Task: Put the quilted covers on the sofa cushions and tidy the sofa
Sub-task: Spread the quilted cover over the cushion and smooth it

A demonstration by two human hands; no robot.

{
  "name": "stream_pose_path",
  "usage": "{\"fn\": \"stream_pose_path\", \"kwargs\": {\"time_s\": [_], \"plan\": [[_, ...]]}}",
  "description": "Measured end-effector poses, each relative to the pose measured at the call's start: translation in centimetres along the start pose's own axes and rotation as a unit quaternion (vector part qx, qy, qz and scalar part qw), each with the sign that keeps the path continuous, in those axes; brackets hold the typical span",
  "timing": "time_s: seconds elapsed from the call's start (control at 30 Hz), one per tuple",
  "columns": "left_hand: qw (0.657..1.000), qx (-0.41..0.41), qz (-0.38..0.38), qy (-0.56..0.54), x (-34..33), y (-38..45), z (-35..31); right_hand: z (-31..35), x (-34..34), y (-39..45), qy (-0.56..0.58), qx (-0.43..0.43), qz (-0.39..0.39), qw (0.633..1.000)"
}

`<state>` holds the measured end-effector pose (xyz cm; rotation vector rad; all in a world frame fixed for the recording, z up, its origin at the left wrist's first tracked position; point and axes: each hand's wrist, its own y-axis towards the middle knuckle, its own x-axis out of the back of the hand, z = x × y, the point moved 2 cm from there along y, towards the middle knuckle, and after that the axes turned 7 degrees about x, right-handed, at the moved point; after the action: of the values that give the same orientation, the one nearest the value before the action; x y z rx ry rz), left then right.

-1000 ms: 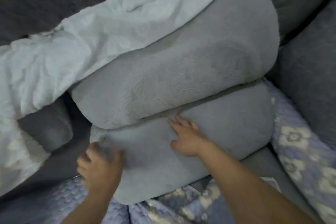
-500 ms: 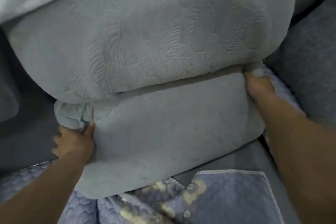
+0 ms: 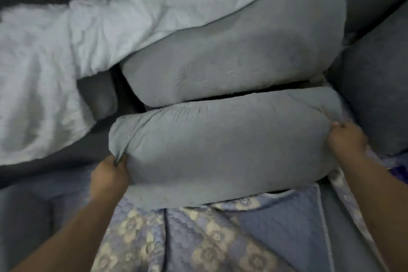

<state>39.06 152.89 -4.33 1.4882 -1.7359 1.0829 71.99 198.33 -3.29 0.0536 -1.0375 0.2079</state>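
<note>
A grey sofa cushion [image 3: 223, 146] lies in front of me, lifted slightly at its near edge. My left hand [image 3: 109, 174] grips a bunch of fabric at its near left corner. My right hand [image 3: 346, 139] grips the fabric at its right corner. Behind it stands a second, bigger grey cushion [image 3: 254, 51] with a faint leaf pattern. Under the near cushion and across my lap lies a blue quilted cover [image 3: 212, 238] with pale flower patterns and a stitched border.
A crumpled white sheet [image 3: 66, 55] drapes over the left of the big cushion and the dark sofa. A dark grey sofa cushion [image 3: 375, 95] stands at the right. Another dark cushion [image 3: 99, 97] shows under the sheet.
Both hands moved from the cushion's front to its two corners and took hold of the fabric. The near cushion has pulled away from the big one, leaving a dark gap. The view drew back.
</note>
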Motion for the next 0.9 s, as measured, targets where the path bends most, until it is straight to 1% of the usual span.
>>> {"fn": "stream_pose_path", "kwargs": {"time_s": [0.07, 0.13, 0.17, 0.23, 0.3, 0.33, 0.37, 0.4, 0.43, 0.5, 0.67, 0.73, 0.8, 0.83, 0.9], "plan": [[1.000, 0.025, -0.016, -0.011, 3.1, -2.3, 2.7, 0.9, 1.3, -3.9, 0.016, -0.007, -0.016, 1.000], [0.997, 0.043, -0.050, -0.041, 8.6, -5.4, 5.2, 3.4, 3.5, -8.1, 0.047, 0.000, -0.001, 0.999], [0.994, 0.053, -0.069, -0.064, 11.5, -6.8, 6.6, 4.7, 4.4, -9.9, 0.056, 0.014, 0.016, 0.998], [0.986, 0.082, -0.103, -0.098, 17.4, -8.9, 9.9, 8.3, 5.7, -13.6, 0.063, 0.070, 0.059, 0.994], [0.978, 0.112, -0.144, -0.101, 22.4, -10.0, 14.2, 11.7, 6.1, -17.6, 0.071, 0.108, 0.095, 0.987], [0.973, 0.136, -0.163, -0.093, 25.9, -11.1, 17.7, 13.8, 5.5, -20.7, 0.078, 0.128, 0.123, 0.981], [0.970, 0.146, -0.171, -0.093, 26.4, -11.1, 19.3, 14.4, 5.8, -22.3, 0.078, 0.127, 0.131, 0.980], [0.961, 0.178, -0.190, -0.096, 29.8, -12.1, 22.8, 16.7, 4.7, -25.7, 0.086, 0.151, 0.145, 0.974], [0.956, 0.189, -0.205, -0.095, 31.8, -12.6, 25.1, 18.2, 4.1, -28.5, 0.090, 0.151, 0.158, 0.972], [0.948, 0.198, -0.236, -0.085, 35.3, -12.8, 29.3, 20.7, 2.9, -33.2, 0.094, 0.161, 0.167, 0.968], [0.925, 0.222, -0.305, -0.045, 47.9, -11.0, 41.0, 28.5, -0.8, -47.1, 0.107, 0.210, 0.196, 0.952], [0.916, 0.226, -0.326, -0.053, 51.5, -9.9, 44.5, 30.1, -1.9, -51.9, 0.102, 0.221, 0.205, 0.948], [0.919, 0.228, -0.317, -0.063, 54.2, -9.0, 49.6, 30.1, -3.7, -58.3, 0.097, 0.222, 0.205, 0.948], [0.921, 0.237, -0.302, -0.058, 54.6, -9.0, 52.2, 29.2, -4.5, -61.1, 0.099, 0.221, 0.199, 0.950], [0.921, 0.267, -0.283, -0.011, 53.7, -10.5, 57.4, 25.8, -6.3, -65.6, 0.108, 0.219, 0.166, 0.955]]}}
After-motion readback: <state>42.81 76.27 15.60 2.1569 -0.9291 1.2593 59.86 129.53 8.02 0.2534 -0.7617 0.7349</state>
